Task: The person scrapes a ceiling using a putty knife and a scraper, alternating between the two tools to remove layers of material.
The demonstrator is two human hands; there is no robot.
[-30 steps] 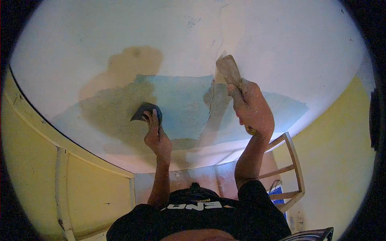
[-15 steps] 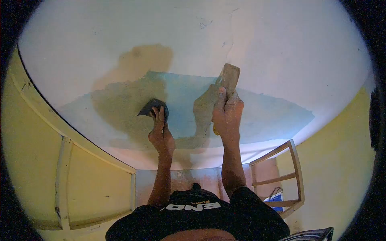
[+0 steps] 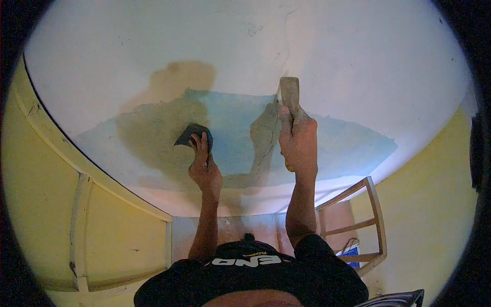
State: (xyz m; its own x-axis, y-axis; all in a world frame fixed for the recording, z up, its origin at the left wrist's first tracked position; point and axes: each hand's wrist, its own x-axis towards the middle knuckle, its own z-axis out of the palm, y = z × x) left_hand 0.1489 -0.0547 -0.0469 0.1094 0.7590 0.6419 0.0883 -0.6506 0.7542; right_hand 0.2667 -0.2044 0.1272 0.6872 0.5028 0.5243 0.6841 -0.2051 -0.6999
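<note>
My left hand (image 3: 203, 171) is raised, with its fingers closed on a black curved piece of thin sheet (image 3: 195, 134) whose pointed corner sticks out to the left. My right hand (image 3: 299, 143) grips a putty knife (image 3: 290, 92), its flat tan blade pointing upward. The blade's end lies close to a thin crack (image 3: 283, 64) in the painted surface (image 3: 245, 46). Both hands overlap a blue-green patch (image 3: 348, 146) on that otherwise whitish surface. Most of the knife's handle is hidden in my fist.
Yellow panels with pale battens (image 3: 82, 225) run along the left. At the lower right stands an open wooden frame (image 3: 378, 220) with crossbars, a blue item (image 3: 351, 256) behind it. A yellow wall (image 3: 424, 220) borders the right. Shadows of my head and arms fall on the painted surface.
My right hand has shifted slightly right and down, and the putty knife has turned more upright. My left hand with the black sheet has barely moved.
</note>
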